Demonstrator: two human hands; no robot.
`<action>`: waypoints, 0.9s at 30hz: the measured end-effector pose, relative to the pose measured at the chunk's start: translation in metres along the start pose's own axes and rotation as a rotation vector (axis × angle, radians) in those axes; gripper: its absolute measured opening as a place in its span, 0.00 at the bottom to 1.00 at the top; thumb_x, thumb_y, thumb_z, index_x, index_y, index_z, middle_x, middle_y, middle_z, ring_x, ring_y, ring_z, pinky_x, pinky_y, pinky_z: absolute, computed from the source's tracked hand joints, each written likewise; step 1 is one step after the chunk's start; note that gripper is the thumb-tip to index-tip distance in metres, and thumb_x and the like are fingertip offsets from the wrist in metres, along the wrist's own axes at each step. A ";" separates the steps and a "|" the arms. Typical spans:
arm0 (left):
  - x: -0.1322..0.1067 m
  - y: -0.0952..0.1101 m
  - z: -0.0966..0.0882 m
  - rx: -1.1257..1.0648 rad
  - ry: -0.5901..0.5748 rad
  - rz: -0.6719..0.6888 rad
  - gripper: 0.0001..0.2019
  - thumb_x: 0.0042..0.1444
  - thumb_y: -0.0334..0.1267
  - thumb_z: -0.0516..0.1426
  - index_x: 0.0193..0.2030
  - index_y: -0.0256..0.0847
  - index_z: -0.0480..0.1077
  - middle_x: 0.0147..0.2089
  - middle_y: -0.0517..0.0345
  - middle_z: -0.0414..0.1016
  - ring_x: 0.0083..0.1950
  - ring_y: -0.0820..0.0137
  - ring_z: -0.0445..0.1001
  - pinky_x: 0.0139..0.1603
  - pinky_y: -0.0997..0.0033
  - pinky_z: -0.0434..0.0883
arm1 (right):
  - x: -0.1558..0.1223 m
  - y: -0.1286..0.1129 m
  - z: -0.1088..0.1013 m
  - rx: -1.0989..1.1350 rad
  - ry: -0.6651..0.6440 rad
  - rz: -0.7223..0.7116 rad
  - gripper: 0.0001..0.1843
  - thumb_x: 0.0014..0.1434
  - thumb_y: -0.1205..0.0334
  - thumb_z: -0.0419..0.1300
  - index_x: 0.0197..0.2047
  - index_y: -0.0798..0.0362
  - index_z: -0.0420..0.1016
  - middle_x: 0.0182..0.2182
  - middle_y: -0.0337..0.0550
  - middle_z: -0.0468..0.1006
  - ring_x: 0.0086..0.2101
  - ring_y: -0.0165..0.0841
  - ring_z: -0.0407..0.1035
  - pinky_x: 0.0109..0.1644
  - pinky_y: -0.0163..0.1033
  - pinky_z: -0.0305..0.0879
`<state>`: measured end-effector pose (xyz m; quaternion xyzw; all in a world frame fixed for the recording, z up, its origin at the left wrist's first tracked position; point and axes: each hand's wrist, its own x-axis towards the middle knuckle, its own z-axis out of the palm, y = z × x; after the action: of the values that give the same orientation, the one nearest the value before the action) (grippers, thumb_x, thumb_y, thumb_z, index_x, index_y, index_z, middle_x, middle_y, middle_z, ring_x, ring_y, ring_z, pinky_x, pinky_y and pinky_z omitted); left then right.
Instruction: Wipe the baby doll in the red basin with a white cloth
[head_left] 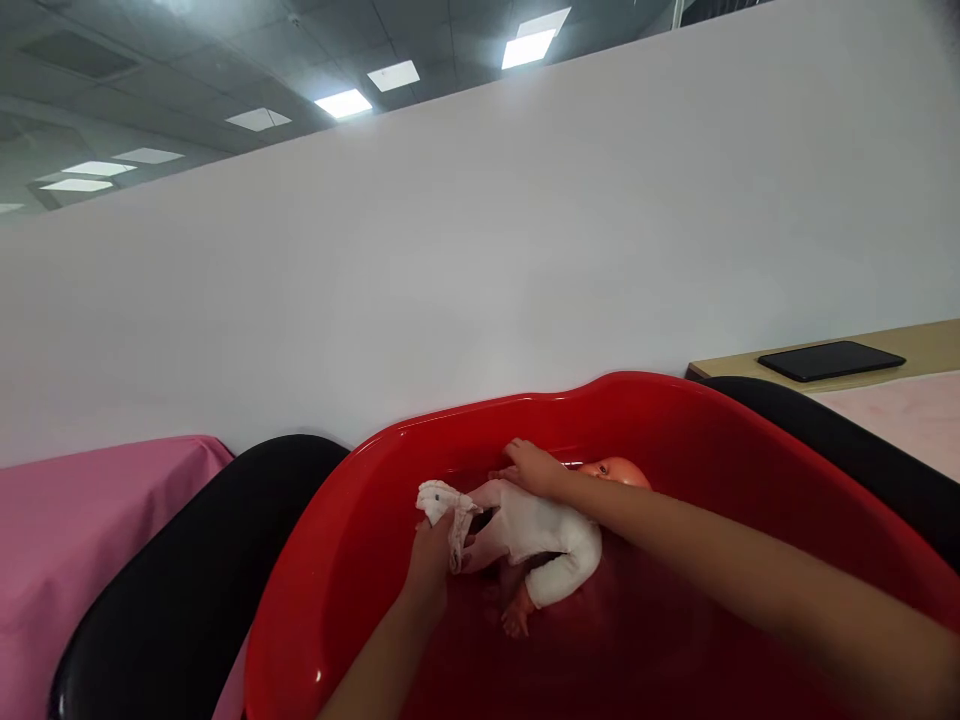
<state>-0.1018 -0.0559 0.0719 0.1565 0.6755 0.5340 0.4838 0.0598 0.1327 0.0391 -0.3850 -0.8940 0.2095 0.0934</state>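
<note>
A baby doll (547, 522) in wet white clothing lies on its back in dark water inside a red tub (645, 410). Its head (621, 471) is at the right, partly hidden by my right forearm, and one bare doll hand (517, 612) reaches toward me. My left hand (431, 555) is closed on a bunched white cloth (441, 497) at the doll's leg end; whether it is part of the clothing, I cannot tell. My right hand (534, 468) lies across the doll's upper body, fingers stretched toward the tub's far wall.
Behind the tub rises a plain white partition (465, 270). Black padded shapes flank the tub at left (195, 560) and right (840, 450). Pink cloth (97, 540) covers a surface at far left. At right, a flat black tablet-like object (831, 360) lies on a wooden top (934, 345).
</note>
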 end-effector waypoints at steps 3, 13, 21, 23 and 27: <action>0.003 -0.004 -0.004 -0.015 0.000 0.006 0.16 0.65 0.43 0.58 0.54 0.36 0.70 0.47 0.43 0.81 0.36 0.62 0.81 0.30 0.68 0.72 | 0.029 0.012 0.015 -0.013 0.004 0.172 0.19 0.70 0.56 0.55 0.56 0.61 0.73 0.55 0.60 0.75 0.49 0.41 0.73 0.50 0.40 0.65; 0.006 -0.005 -0.013 -0.090 0.008 -0.025 0.17 0.67 0.44 0.54 0.57 0.36 0.68 0.48 0.42 0.80 0.38 0.60 0.81 0.33 0.64 0.74 | 0.056 0.011 0.050 -0.092 -0.083 0.246 0.30 0.63 0.41 0.63 0.55 0.59 0.78 0.55 0.62 0.78 0.50 0.47 0.73 0.48 0.42 0.64; 0.002 -0.001 -0.010 -0.051 -0.009 -0.036 0.18 0.68 0.44 0.54 0.60 0.40 0.65 0.47 0.47 0.79 0.38 0.61 0.81 0.31 0.66 0.74 | 0.051 0.009 0.065 -0.173 -0.145 0.224 0.24 0.59 0.58 0.66 0.57 0.57 0.79 0.56 0.62 0.78 0.51 0.48 0.74 0.50 0.44 0.65; 0.000 -0.001 -0.008 -0.036 -0.020 -0.027 0.17 0.69 0.44 0.53 0.60 0.39 0.65 0.46 0.48 0.79 0.38 0.62 0.80 0.31 0.67 0.74 | 0.050 0.010 0.066 -0.187 -0.167 0.231 0.26 0.57 0.60 0.66 0.58 0.59 0.79 0.56 0.63 0.79 0.51 0.48 0.74 0.50 0.45 0.66; 0.001 -0.004 -0.009 -0.009 -0.024 -0.019 0.18 0.69 0.45 0.52 0.59 0.38 0.66 0.44 0.48 0.79 0.37 0.62 0.80 0.32 0.65 0.73 | 0.051 0.009 0.064 -0.203 -0.213 0.210 0.20 0.60 0.61 0.63 0.52 0.61 0.82 0.51 0.64 0.81 0.49 0.48 0.76 0.49 0.47 0.68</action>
<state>-0.1082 -0.0624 0.0674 0.1543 0.6686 0.5306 0.4976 0.0099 0.1559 -0.0222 -0.4594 -0.8702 0.1663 -0.0634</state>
